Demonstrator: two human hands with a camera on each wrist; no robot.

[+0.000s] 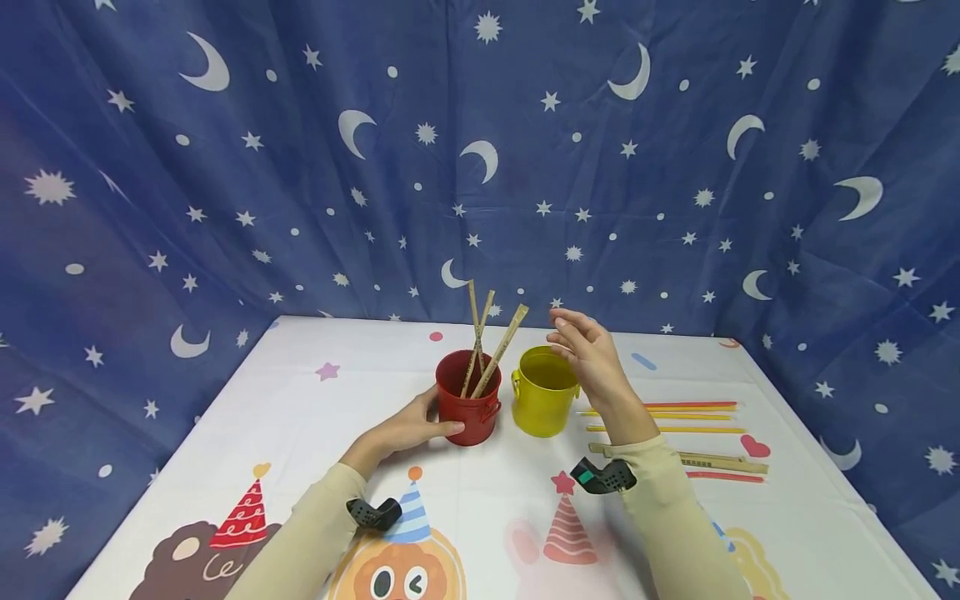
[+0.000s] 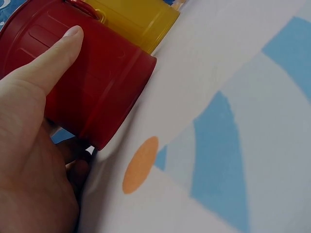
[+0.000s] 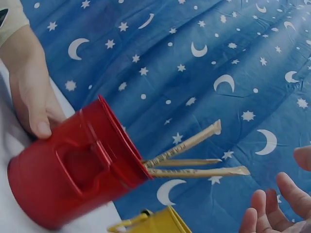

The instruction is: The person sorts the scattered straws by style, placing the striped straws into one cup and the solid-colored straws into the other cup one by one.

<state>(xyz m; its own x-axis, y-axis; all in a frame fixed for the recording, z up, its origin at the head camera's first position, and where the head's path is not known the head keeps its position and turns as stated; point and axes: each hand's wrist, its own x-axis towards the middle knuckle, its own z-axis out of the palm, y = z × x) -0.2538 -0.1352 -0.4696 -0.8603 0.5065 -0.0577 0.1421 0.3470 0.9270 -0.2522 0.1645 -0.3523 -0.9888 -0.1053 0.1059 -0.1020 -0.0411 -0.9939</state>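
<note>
My left hand holds the side of a small red metal bucket, thumb across its near wall and fingers around the far side, partly hidden. Upright on the table, the bucket carries three tan paper-wrapped sticks that lean out over its rim. Just to its right stands a yellow bucket with side handles. My right hand hovers by the yellow bucket's right rim, fingers loosely bent and holding nothing. In the right wrist view its fingertips show apart from the sticks.
Right of the yellow bucket, thin red and yellow sticks lie on the white printed tablecloth, with tan paper-wrapped sticks nearer me, partly behind my right forearm. A blue star-and-moon curtain hangs behind the table and along its sides.
</note>
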